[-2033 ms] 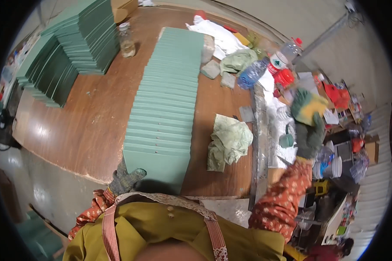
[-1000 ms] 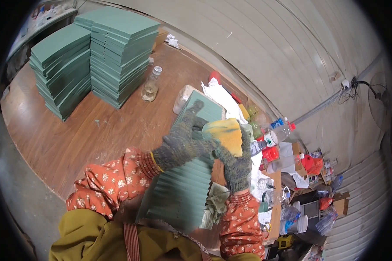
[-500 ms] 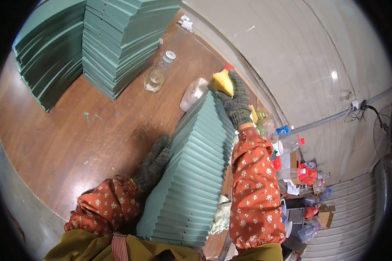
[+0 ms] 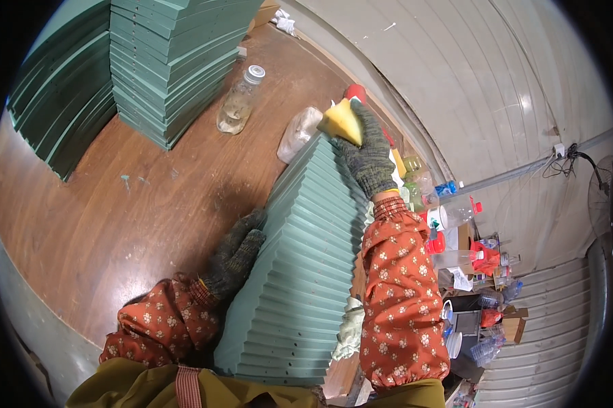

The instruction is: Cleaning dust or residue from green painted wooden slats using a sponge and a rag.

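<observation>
In front of me a long stack of green, thin panels [image 4: 293, 285] stretches away across the wooden table, its stepped edges facing up. My right hand [image 4: 369, 155], in a dark grey knitted glove, grips a yellow sponge [image 4: 342, 123] at the far end of this stack. My left hand [image 4: 234, 257], gloved alike, lies along the stack's left side with its fingers stretched out and nothing in them. Just beyond the stack's far end sits a crumpled clear plastic bag [image 4: 299, 134] with something pale inside.
Taller stacks of green panels [image 4: 163, 75] stand at the far left of the brown table [image 4: 116, 224]. A glass jar [image 4: 238, 103] with a white lid stands between. A red object [image 4: 355, 92] is beyond the sponge. Several plastic bottles [image 4: 456, 258] crowd the right, near a fan [image 4: 600, 197].
My right hand has drawn slightly nearer with the sponge, which has turned and shows more of its face. My left hand stays against the stack. The view has shifted a little.
</observation>
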Demonstrator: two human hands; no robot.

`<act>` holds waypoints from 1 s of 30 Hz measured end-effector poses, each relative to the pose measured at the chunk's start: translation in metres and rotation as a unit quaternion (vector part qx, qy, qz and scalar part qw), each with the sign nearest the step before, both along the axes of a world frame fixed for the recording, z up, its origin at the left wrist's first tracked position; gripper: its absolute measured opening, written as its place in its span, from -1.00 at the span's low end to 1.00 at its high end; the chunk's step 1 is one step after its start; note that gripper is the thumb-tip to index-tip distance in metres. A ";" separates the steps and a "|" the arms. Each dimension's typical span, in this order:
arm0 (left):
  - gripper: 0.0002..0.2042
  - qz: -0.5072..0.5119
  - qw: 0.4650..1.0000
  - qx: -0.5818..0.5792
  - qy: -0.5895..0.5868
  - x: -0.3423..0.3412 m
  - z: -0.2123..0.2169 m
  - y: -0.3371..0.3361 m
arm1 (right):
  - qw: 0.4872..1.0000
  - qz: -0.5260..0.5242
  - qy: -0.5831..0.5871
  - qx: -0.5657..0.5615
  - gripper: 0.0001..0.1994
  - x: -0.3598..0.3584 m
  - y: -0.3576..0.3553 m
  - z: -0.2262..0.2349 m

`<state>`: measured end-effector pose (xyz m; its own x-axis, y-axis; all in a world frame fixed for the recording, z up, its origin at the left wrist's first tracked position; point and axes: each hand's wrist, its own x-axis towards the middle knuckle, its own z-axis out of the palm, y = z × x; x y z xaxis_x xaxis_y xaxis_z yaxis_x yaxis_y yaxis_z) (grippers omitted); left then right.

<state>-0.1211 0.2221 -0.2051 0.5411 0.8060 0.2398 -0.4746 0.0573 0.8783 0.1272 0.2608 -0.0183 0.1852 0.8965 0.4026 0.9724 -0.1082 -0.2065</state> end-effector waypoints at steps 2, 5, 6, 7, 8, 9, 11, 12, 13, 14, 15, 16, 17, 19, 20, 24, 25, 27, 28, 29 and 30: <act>-0.63 -0.054 0.998 -0.029 0.004 0.000 -0.012 0.004 | 0.999 -0.043 -0.014 -0.009 -0.37 0.019 -0.014 0.003; -0.65 -0.025 0.999 -0.039 0.003 -0.002 0.003 -0.002 | 0.955 -0.205 -0.155 -0.149 -0.37 0.048 -0.044 0.017; -0.65 -0.022 0.999 -0.044 0.005 -0.005 0.009 -0.002 | 0.908 -0.305 -0.172 -0.229 -0.36 0.029 -0.046 0.036; -0.65 -0.012 0.999 -0.047 0.023 -0.004 0.013 -0.003 | 0.899 -0.322 -0.188 -0.228 -0.37 0.028 -0.052 0.041; -0.65 -0.001 0.998 -0.049 0.041 -0.003 0.014 -0.005 | 0.897 -0.326 -0.189 -0.231 -0.37 0.030 -0.053 0.037; -0.65 -0.006 0.998 -0.047 0.040 -0.002 0.014 -0.006 | 0.966 -0.195 -0.137 -0.102 -0.35 0.031 -0.049 0.033; -0.66 -0.010 0.997 -0.071 -0.009 0.002 0.006 -0.006 | 0.998 -0.008 -0.023 0.062 -0.32 0.025 -0.029 0.016; -0.66 -0.011 0.998 -0.069 -0.011 0.003 0.006 -0.005 | 0.994 0.044 0.032 0.096 -0.32 0.016 -0.014 0.008; -0.66 -0.015 0.998 -0.058 -0.012 0.004 0.007 -0.003 | 0.997 0.021 0.027 0.063 -0.28 0.008 -0.009 0.002; -0.67 -0.017 0.999 -0.049 -0.011 0.002 0.006 -0.002 | 0.999 0.001 0.026 0.029 -0.25 0.001 -0.006 -0.004; -0.67 -0.016 0.999 -0.049 -0.010 -0.001 0.004 0.000 | 0.999 -0.017 0.022 0.016 -0.25 0.004 -0.013 -0.005; -0.67 -0.021 0.999 -0.035 0.006 -0.003 0.001 0.003 | 0.999 -0.035 0.017 0.003 -0.26 0.010 -0.026 -0.005; -0.67 -0.028 0.999 -0.022 0.020 -0.002 0.000 0.003 | 0.994 -0.087 -0.060 -0.014 -0.27 0.031 -0.048 -0.003; -0.67 -0.019 0.999 -0.028 0.035 0.001 0.003 0.000 | 0.967 -0.201 -0.133 -0.086 -0.30 0.047 -0.084 0.012; -0.66 -0.005 0.998 -0.029 0.058 -0.001 0.003 0.000 | 0.948 -0.259 -0.126 -0.139 -0.31 0.042 -0.089 0.016; -0.67 -0.039 0.991 -0.130 0.004 0.002 0.009 -0.007 | 0.996 -0.083 0.045 0.010 -0.33 0.008 -0.060 0.019; -0.67 -0.038 0.993 -0.114 -0.012 0.003 0.009 -0.006 | 0.998 -0.045 0.035 0.038 -0.32 -0.001 -0.043 0.012; -0.67 -0.035 0.994 -0.097 -0.032 0.004 0.009 -0.003 | 0.998 -0.013 0.053 0.044 -0.33 -0.022 -0.019 0.005; -0.67 -0.044 0.992 -0.118 -0.022 0.004 0.008 -0.002 | 1.000 -0.013 -0.005 -0.005 -0.35 -0.018 -0.016 0.007; -0.67 -0.046 0.989 -0.142 -0.005 -0.001 0.005 -0.001 | 0.998 -0.050 0.011 -0.029 -0.37 -0.015 -0.019 0.003; -0.67 -0.045 0.989 -0.144 -0.006 -0.002 0.007 0.000 | 0.994 -0.092 0.019 -0.053 -0.40 -0.004 -0.034 0.004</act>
<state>-0.1234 0.2225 -0.1986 0.6116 0.7910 0.0146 -0.4675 0.3465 0.8133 0.1227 0.2271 -0.0147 0.3629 0.8835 0.2963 0.9260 -0.3061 -0.2211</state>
